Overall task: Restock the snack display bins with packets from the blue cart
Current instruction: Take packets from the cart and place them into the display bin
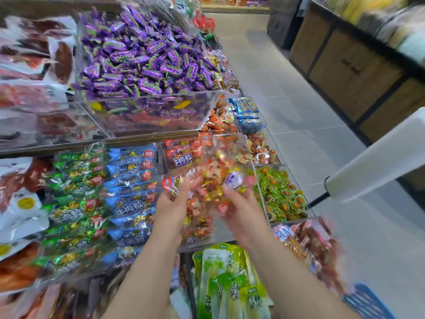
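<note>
Head view: the left hand [171,204] and right hand [239,208] each have fingers curled into a blurred bunch of red and orange foil snack packets [207,180], held over a clear acrylic bin [222,230] partly filled with similar packets. Neighbouring bins hold blue packets [131,180], green-wrapped snacks [280,196] and, on the tier above, purple candies [142,56]. A blue plastic cart [365,302] shows at the lower right corner. To the right of the display edge, the grey tiled aisle floor [299,111] lies open.

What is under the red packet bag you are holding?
Under the red packet bag, gripped by left hand and right hand, sits a clear bin with red packets near its front. The bag and hands cover the rest, so its fill is unclear.
</note>
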